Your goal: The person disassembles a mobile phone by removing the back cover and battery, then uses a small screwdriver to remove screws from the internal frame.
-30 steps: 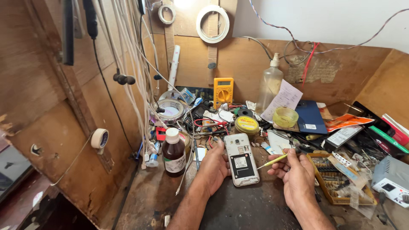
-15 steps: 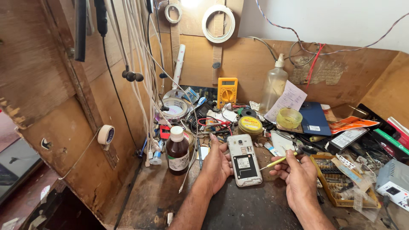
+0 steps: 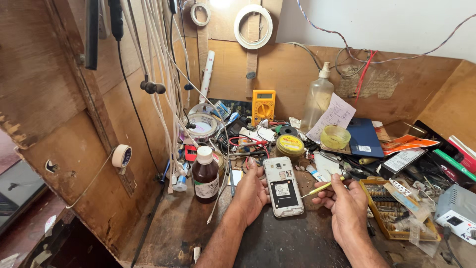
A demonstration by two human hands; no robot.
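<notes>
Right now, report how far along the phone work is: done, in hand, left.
Done: the white phone lies face down on the workbench with its back cover off and the battery bay bare. In hand: the left hand steadies the phone's left edge; the right hand holds a yellow-handled tool with its tip pointing at the phone's right edge. Left: the inner frame is still in place, and no cover or battery is fitted.

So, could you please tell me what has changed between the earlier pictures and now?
Very little. The view has drifted slightly left and closer; no hand took hold of or let go of anything. The left hand still steadies the opened phone on the bench, and the right hand still holds the yellow tool with its tip beside the phone's right edge. The brown bottle stayed put.
</notes>
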